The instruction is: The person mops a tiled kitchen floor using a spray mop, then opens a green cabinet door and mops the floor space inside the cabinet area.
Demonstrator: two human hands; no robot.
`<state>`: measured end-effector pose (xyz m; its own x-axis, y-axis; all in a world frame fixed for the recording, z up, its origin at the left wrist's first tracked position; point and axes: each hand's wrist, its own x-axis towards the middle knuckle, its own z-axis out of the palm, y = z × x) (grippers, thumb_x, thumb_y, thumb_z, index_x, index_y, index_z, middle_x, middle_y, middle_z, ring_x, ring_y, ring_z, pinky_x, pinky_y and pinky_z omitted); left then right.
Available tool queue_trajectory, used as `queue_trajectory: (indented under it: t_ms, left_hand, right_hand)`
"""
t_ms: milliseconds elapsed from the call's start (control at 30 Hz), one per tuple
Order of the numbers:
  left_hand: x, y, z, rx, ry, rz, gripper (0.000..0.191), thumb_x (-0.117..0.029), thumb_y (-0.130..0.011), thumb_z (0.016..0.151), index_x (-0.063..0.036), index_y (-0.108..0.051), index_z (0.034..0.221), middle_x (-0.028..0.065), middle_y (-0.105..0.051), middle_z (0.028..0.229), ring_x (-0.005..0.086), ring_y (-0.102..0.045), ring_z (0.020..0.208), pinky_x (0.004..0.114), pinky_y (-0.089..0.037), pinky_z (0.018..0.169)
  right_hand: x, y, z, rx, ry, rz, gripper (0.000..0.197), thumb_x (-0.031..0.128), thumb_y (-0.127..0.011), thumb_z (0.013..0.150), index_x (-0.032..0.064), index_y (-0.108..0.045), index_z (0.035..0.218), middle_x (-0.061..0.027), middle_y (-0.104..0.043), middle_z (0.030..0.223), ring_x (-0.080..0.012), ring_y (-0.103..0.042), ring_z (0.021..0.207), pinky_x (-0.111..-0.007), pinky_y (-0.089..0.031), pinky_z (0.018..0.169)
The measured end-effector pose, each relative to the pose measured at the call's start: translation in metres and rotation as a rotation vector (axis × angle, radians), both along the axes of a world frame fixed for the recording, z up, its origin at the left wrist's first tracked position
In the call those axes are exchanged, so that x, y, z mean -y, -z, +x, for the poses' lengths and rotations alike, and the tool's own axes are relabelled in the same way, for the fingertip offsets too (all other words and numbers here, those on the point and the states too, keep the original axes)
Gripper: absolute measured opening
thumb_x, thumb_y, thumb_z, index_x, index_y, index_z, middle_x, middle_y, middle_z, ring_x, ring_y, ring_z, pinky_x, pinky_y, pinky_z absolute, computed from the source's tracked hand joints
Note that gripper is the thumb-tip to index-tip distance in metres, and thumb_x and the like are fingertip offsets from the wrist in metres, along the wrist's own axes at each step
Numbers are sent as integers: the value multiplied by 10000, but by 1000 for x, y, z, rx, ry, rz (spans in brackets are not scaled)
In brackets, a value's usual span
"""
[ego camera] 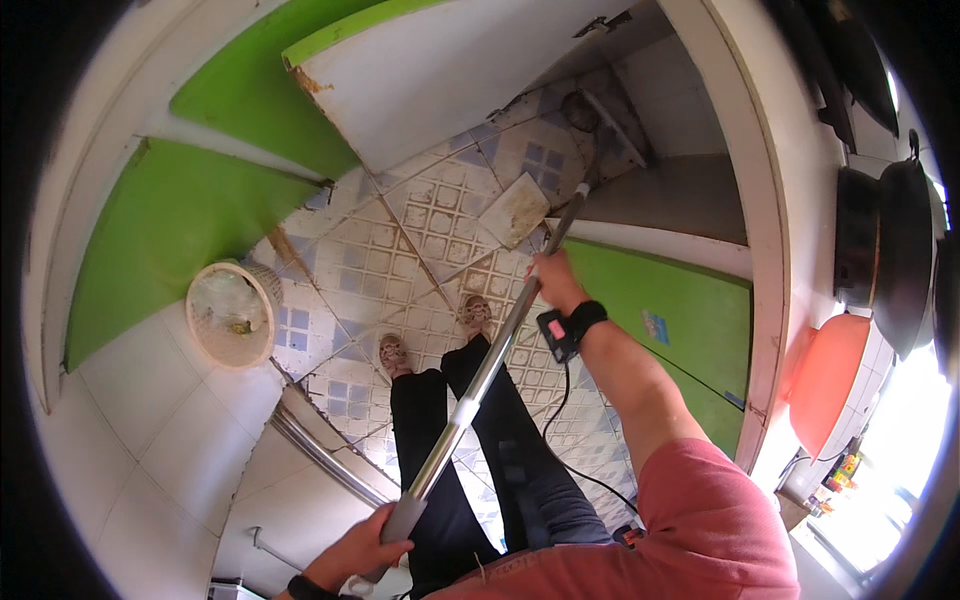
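A long metal pole [480, 382] with grey grip sections slants across the view, and both my hands hold it. My left hand [364, 551] is wrapped around the grey grip at its near end, low in the picture. Farther up the shaft, my right hand [559, 281] grips it beside a green cabinet door [667, 315]. The pole's far end reaches into an open base cabinet [675, 187]; what is fixed to that end is dark and blurred. Near it lie a round brownish object [580, 111] and a narrow pale strip [615, 127]. A loose, stained tile [515, 211] rests on the floor left of the pole.
An open cabinet door [442, 82] juts out at the top. A plastic-lined basket [231, 315] stands by the left wall. My feet are on the patterned tile floor [345, 262]. Pans [904, 247] and an orange basin [829, 379] are at the right. A cable [577, 472] runs from my right wrist.
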<state>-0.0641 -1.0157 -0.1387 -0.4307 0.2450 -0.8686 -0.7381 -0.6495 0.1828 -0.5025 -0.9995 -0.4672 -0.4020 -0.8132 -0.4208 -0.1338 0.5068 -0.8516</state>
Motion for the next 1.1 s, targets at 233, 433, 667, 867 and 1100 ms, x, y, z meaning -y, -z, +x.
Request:
queue_trajectory:
  t_ms: [233,433,667,867,1100]
  left_hand:
    - [-6,-90,55,61,-276,207,627,-103,-603,717,-83,-309,1270,5,-505,866,91,-481,682,254,-430,581]
    - [-29,-82,40,24,-286,41,603,-149,-608,712,-86,-352,1254,-31,-465,823,81,-466,681,202,-408,585]
    - [7,-39,-11,89,-93,287,492,-79,-551,768,-15,-331,1204,55,-508,719,122,-530,592,259,-436,547]
    - [-16,-29,-6,12,-191,198,477,-73,-563,771,-5,-345,1189,52,-517,712,119,-532,568,248,-436,540]
    - [-16,-2,-6,-36,-138,147,474,-79,-566,774,3,-340,1183,44,-518,707,115,-532,562,245,-438,537]
  right_hand:
    - [44,-156,94,432,441,420,333,87,-520,771,21,-303,1015,-105,-454,760,-207,-488,586,-333,-402,405]
    - [20,-167,80,237,491,347,295,75,-544,762,16,-343,969,-104,-458,764,-187,-483,626,-323,-392,415]
    - [34,-125,35,126,505,301,253,73,-544,757,4,-362,918,-123,-467,721,-196,-474,584,-324,-396,414]
    - [40,-119,40,143,509,287,194,86,-533,767,-10,-407,878,-125,-477,711,-210,-486,558,-336,-396,406]
    - [27,-96,16,-245,141,185,167,94,-542,764,-21,-451,845,-136,-490,704,-238,-510,634,-377,-413,469]
